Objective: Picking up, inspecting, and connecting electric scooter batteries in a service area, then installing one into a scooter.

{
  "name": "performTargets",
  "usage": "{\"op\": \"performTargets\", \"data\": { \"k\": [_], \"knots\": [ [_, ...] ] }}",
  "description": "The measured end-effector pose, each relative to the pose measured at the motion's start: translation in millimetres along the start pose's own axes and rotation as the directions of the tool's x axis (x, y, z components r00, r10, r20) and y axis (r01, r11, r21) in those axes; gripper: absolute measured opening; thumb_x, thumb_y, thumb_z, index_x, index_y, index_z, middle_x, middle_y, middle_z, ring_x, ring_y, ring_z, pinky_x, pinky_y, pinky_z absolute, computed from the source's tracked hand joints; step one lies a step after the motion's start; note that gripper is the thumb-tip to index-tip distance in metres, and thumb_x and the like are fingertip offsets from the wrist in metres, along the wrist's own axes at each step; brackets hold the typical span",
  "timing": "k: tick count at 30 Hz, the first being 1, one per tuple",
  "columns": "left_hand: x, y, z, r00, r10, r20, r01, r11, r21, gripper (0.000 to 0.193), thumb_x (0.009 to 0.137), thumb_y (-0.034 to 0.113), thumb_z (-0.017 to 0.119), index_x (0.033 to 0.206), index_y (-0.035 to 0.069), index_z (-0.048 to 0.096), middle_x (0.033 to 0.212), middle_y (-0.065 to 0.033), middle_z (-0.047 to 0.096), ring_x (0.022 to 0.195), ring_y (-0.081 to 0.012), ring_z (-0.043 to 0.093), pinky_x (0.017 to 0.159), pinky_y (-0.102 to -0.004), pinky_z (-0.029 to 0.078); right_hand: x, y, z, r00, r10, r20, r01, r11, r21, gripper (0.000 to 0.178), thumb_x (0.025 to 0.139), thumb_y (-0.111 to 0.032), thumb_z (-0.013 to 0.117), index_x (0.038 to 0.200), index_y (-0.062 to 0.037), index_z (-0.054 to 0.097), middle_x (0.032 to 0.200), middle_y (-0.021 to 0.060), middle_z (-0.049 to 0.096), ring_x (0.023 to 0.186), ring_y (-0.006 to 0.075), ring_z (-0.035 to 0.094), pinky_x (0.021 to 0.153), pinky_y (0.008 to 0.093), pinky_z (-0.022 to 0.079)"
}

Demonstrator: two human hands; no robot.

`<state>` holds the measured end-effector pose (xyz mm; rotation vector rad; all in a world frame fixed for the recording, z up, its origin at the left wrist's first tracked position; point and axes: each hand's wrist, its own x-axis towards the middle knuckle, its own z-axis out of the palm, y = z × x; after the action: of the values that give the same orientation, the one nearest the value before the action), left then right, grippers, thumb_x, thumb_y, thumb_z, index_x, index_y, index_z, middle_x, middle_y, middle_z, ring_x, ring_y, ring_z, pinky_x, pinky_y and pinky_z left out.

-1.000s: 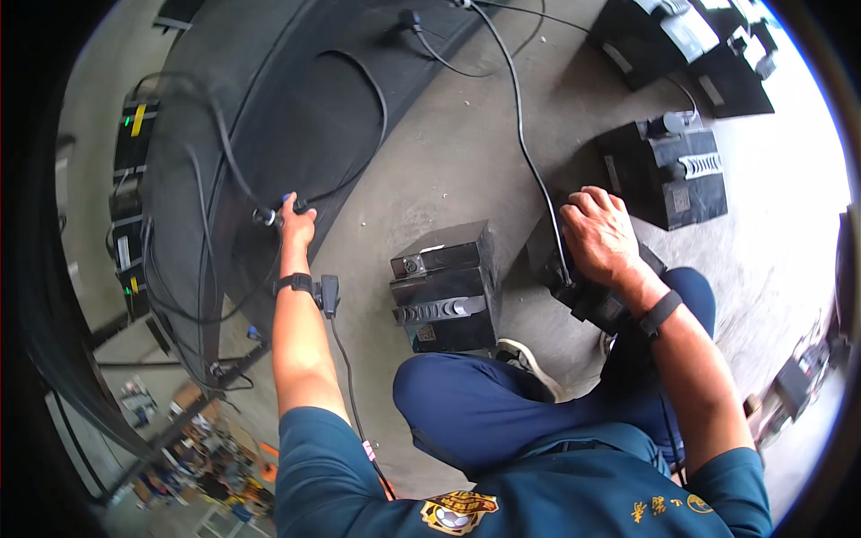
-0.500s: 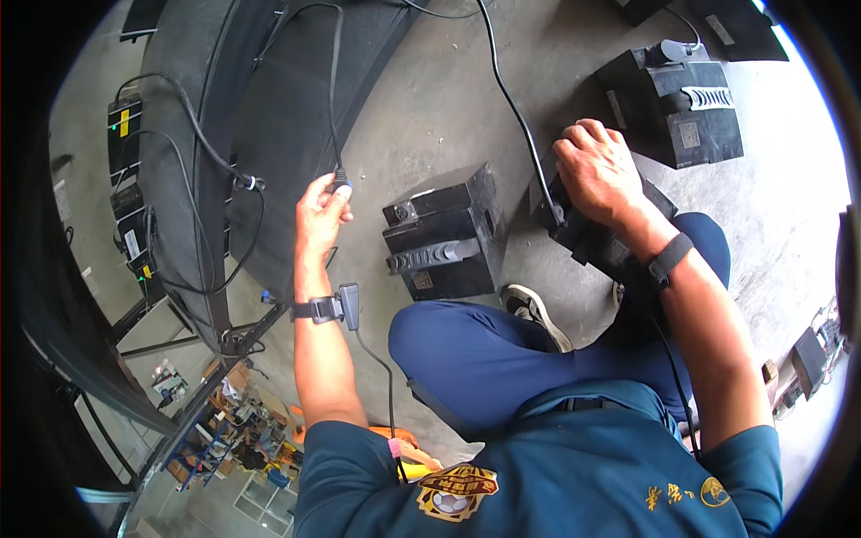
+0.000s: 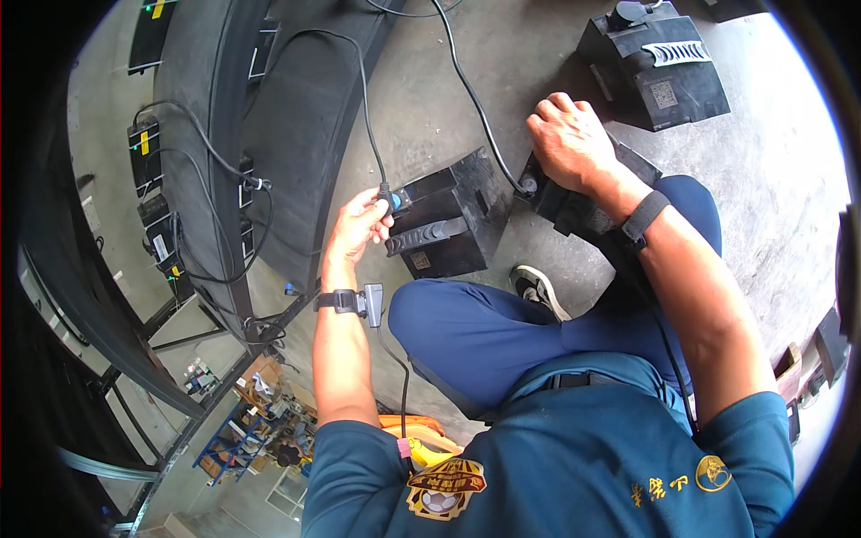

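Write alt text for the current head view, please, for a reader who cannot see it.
A person's left hand holds a cable plug at a black box with a handle; the right hand touches a second black box, where another cable ends.

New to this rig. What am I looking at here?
No robot: these are a person's bare hands, seen from above by a head-worn fisheye camera, which is why straight edges bend. Black boxes with handles stand on the grey floor. The left hand holds a cable's black plug at a corner of the nearest-left box; whether it is seated, I can't tell. The right hand is at another box.
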<state>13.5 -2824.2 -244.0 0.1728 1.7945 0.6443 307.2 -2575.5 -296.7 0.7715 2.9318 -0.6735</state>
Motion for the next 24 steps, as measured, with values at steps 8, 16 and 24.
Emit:
{"op": "performTargets", "data": {
  "k": [8,16,24],
  "knots": [
    [2,25,5,0.999,0.006,0.034,-0.016,0.952,0.307,0.045,0.088,0.014,0.066,0.130,-0.001,0.055,0.077,-0.0055,0.063,0.057,-0.0090,0.057,0.050,-0.0226,0.046,0,-1,-3,0.999,0.018,0.029,-0.019,1.000,0.013,0.015,0.083,-0.017,0.055,0.091,-0.0073,0.062,0.098,0.0075,0.058,0.105,0.0248,0.050,0.085,0.0380,0.040],
    [7,50,10,0.984,-0.083,0.154,-0.011,0.849,0.528,0.039,0.085,0.011,0.062,0.124,0.005,0.064,0.079,-0.0020,0.064,0.058,-0.0077,0.055,0.053,-0.0228,0.047,0,2,3,1.000,0.015,0.009,-0.016,1.000,0.019,0.015,0.085,-0.018,0.054,0.092,-0.0073,0.063,0.099,0.0075,0.058,0.106,0.0243,0.050,0.086,0.0384,0.040],
    [4,26,0,0.993,0.064,0.098,-0.102,0.886,0.453,0.037,0.086,0.014,0.065,0.121,0.005,0.065,0.092,-0.0061,0.068,0.072,-0.0111,0.061,0.068,-0.0270,0.051,-1,2,4,1.000,0.008,-0.015,-0.008,1.000,0.008,0.015,0.085,-0.018,0.054,0.091,-0.0075,0.062,0.098,0.0072,0.058,0.106,0.0246,0.050,0.086,0.0387,0.040]
  ]
}}
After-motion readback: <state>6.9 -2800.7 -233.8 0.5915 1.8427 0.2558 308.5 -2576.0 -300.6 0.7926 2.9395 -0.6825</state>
